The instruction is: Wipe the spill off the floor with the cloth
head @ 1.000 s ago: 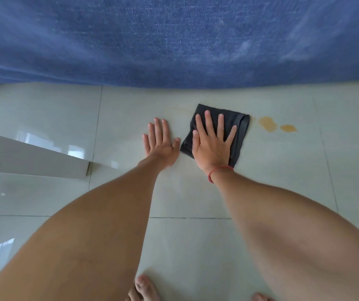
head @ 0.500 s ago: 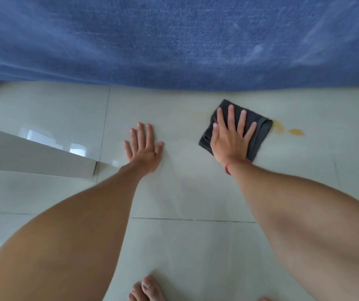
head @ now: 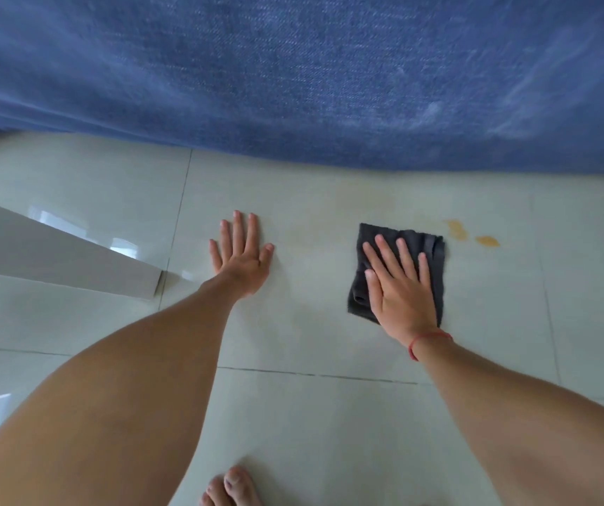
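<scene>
With the right hand (head: 400, 286) pressed flat and open on the cloth (head: 399, 272) and the left hand (head: 240, 255) splayed on the floor (head: 311, 432), a short sweep could smear or miss the spill (head: 472, 235).

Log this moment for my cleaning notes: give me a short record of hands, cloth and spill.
left hand: flat on floor, fingers spread, holding nothing
right hand: flat on cloth, pressing it down
cloth: dark, folded, on the floor
spill: two yellow patches, right of the cloth, uncovered
smear: faint, between the hands
</scene>
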`<state>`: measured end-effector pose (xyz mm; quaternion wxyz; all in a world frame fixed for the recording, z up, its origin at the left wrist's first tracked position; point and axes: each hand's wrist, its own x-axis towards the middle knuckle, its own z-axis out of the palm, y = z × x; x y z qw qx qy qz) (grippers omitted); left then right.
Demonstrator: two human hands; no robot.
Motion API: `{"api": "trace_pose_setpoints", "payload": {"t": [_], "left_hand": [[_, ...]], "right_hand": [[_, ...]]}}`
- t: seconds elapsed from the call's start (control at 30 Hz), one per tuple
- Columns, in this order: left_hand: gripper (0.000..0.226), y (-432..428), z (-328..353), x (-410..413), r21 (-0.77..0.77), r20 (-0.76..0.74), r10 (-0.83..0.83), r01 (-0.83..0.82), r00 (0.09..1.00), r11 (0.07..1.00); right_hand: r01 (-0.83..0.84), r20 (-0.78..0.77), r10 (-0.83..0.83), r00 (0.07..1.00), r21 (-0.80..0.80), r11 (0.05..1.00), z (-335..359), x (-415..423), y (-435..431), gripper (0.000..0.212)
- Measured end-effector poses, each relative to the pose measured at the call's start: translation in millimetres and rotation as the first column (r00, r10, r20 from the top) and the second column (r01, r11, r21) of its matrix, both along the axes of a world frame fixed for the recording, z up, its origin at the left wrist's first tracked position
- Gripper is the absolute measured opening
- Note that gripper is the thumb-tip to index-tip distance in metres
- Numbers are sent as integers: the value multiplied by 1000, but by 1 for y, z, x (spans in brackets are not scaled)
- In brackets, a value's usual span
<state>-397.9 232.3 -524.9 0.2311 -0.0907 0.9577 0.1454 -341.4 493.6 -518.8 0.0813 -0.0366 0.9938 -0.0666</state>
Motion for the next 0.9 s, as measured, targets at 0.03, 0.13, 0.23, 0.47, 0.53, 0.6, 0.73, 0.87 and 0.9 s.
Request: {"api": "trace_pose_setpoints", "payload": {"t": [0.03, 0.13, 0.23, 0.47, 0.53, 0.6, 0.73, 0.87, 0.9], "left_hand": [[64, 0, 0, 0, -1, -3, -1, 1, 1000, 1000], [64, 1, 0, 1, -6, -8, -1, 1, 1000, 1000], [63, 1, -2, 0, -3, -8, -3, 3, 1000, 1000], [64, 8, 6, 0, 10, -16, 55, -55, 998, 998], [63, 19, 11, -3, 31, -71, 136, -134, 988, 991], [60, 39, 17, -10, 26, -154, 131, -129, 979, 991], [60, 101, 22, -18, 65, -152, -133, 145, 979, 987], [59, 137, 10, -5, 90, -23, -148, 150, 989, 985], [59, 138, 7, -5, 81, -12, -142, 143, 990, 986]], "right_hand": [[67, 18, -67, 998, 9, 998, 0, -5, 3, 51], [270, 16, -270, 963, -38, 962, -5, -30, -24, 49], [342, 14, -342, 940, -94, 935, -8, -57, -65, 50], [-16, -23, 14, 1000, -126, 992, -5, -42, -100, 49], [-50, -23, 47, 999, -138, 989, -5, -24, -81, 48], [50, -8, -51, 999, -142, 989, -5, -4, -59, 48], [331, 38, -329, 944, -134, 934, -6, 25, -8, 48], [523, 79, -517, 852, -105, 846, -3, 33, 62, 49], [559, 82, -553, 829, -95, 824, -2, 30, 76, 50]]}}
